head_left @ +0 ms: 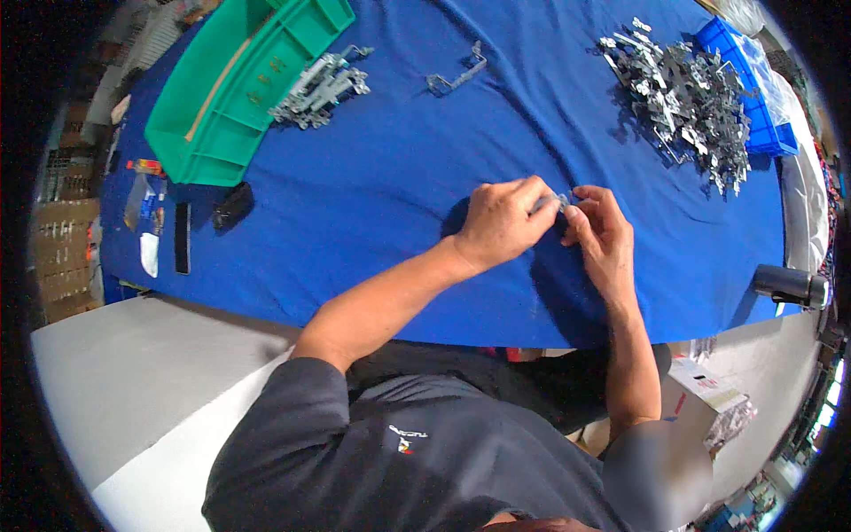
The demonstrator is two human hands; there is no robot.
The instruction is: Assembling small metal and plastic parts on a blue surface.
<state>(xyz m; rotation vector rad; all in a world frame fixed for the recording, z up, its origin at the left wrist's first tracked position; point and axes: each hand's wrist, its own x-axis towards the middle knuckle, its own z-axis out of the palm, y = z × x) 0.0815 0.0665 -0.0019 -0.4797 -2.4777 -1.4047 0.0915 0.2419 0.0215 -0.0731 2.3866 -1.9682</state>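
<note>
pinching one small metal clip (pixel 560 202) between left hand (pixel 503 222) and right hand (pixel 601 238), with a small finished-looking stack (pixel 319 89) far left and a large loose pile (pixel 683 97) far right seemingly left.

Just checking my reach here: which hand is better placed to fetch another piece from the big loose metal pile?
Probably the right hand: it sits nearer the pile, while the left hand would have to cross over. Both pinch one small metal part.

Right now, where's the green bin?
In the head view, the green bin sits at the blue table's far left, beside a small stack of metal parts.
</note>
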